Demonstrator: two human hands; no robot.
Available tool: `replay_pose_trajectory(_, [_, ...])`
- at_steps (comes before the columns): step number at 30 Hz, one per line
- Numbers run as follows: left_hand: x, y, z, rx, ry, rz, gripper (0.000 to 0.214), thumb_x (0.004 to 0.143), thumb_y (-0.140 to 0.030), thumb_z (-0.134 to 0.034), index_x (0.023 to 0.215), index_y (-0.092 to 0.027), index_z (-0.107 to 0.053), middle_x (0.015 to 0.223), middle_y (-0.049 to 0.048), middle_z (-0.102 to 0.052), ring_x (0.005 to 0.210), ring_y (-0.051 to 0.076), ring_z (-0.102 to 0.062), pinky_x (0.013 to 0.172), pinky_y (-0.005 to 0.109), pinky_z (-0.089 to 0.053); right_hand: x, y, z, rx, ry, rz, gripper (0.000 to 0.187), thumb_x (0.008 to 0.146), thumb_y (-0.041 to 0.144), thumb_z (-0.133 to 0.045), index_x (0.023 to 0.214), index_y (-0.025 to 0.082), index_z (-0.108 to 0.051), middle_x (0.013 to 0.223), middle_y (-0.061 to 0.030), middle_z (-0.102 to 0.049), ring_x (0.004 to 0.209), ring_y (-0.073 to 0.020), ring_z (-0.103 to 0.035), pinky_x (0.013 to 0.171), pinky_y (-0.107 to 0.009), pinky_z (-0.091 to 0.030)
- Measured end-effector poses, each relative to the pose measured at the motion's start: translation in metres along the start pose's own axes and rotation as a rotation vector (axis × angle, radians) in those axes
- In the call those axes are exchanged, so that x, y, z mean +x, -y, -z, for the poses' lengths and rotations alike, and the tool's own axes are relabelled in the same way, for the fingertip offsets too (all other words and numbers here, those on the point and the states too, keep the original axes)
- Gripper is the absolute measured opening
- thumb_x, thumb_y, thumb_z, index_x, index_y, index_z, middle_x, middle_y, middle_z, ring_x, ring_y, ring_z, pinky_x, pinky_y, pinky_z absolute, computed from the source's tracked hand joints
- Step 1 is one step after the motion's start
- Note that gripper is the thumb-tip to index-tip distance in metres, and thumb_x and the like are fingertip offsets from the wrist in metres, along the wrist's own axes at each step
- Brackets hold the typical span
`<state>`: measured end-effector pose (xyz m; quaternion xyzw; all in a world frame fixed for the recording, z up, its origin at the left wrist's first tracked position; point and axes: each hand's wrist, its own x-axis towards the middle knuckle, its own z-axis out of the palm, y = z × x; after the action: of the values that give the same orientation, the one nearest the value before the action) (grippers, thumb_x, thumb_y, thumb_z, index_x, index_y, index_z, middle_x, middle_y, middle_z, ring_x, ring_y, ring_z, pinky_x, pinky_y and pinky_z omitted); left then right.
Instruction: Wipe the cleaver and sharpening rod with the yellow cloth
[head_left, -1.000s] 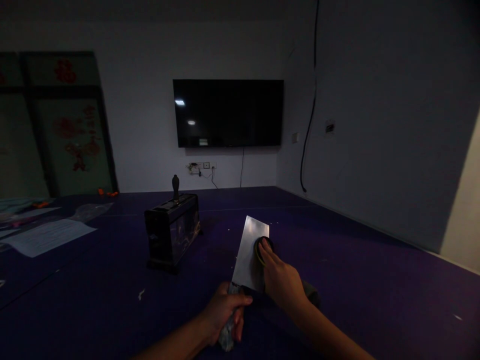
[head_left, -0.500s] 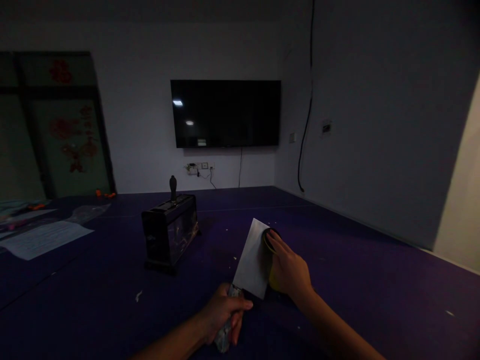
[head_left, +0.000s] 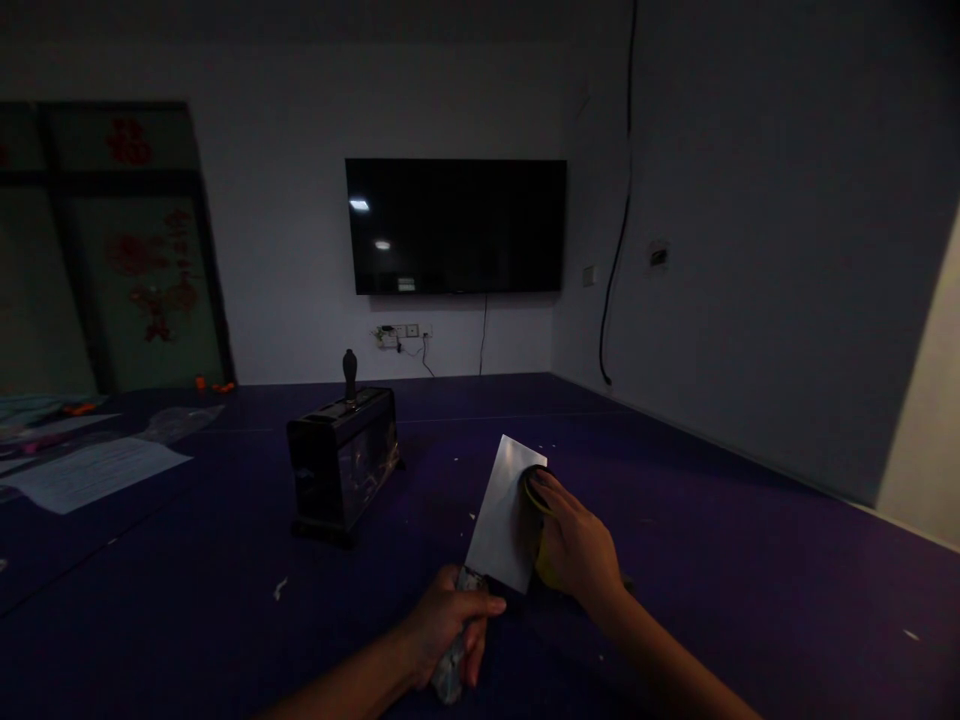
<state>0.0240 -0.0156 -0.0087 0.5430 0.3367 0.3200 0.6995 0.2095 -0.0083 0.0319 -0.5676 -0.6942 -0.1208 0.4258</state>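
Observation:
My left hand [head_left: 456, 625] is wrapped round the wrapped-looking handle [head_left: 448, 680] of a cleaver. Its wide, pale blade [head_left: 495, 515] tilts up and away, a little to the right. My right hand [head_left: 577, 540] is closed on a yellow-and-black pad [head_left: 550, 565] that looks like a scouring sponge. The pad's dark upper part presses on the right side of the blade, near the far end. My right fingers hide much of the pad. To the left stands a black knife block [head_left: 341, 465] with one dark handle [head_left: 350, 375] sticking out of its top.
The purple tabletop [head_left: 712, 560] carries small white scraps [head_left: 280, 588]. Printed paper [head_left: 101, 472] and a clear plastic bag [head_left: 176, 425] lie at the far left. A television [head_left: 457, 225] hangs on the wall, and a black cable [head_left: 616, 260] runs down the wall at right.
My right hand and the pad have shifted slightly left and down over the blade. More of the blade's far right corner shows. My left hand keeps its grip. The view has turned slightly left.

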Motion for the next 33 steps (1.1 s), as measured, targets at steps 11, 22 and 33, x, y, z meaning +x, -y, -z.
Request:
replay_pose_trajectory(11, [-0.001, -0.007, -0.005, -0.06, -0.057, 0.006, 0.025, 0.056, -0.036, -0.061, 0.054, -0.017, -0.044, 0.027, -0.0086, -0.032, 0.02, 0.011, -0.037, 0.023, 0.017, -0.02, -0.003, 0.007, 0.001, -0.045, 0.04, 0.038, 0.046, 0.077, 0.005, -0.034, 0.116, 0.016, -0.054, 0.123, -0.0069, -0.054, 0.107, -0.0191, -0.054, 0.09, -0.034, -0.046])
replay_pose_trajectory(22, [-0.001, -0.001, 0.003, -0.004, 0.054, 0.008, 0.04, 0.059, -0.038, -0.061, 0.037, -0.017, -0.035, 0.024, -0.0044, -0.031, 0.021, 0.011, -0.039, 0.023, 0.015, -0.017, 0.003, -0.003, 0.004, -0.044, -0.02, -0.029, 0.045, 0.078, 0.006, -0.037, 0.117, 0.021, -0.053, 0.125, -0.0042, -0.053, 0.108, -0.0198, -0.054, 0.091, -0.035, -0.044])
replay_pose_trajectory(33, [-0.003, -0.005, 0.0, -0.003, 0.075, -0.007, 0.043, 0.058, -0.038, -0.061, 0.032, -0.016, -0.034, 0.023, -0.0031, -0.031, 0.021, 0.011, -0.039, 0.023, 0.015, -0.017, 0.003, -0.004, 0.003, -0.054, -0.038, -0.05, 0.045, 0.079, 0.007, -0.035, 0.119, 0.02, -0.051, 0.129, -0.0049, -0.049, 0.11, -0.0202, -0.052, 0.088, -0.035, -0.046])
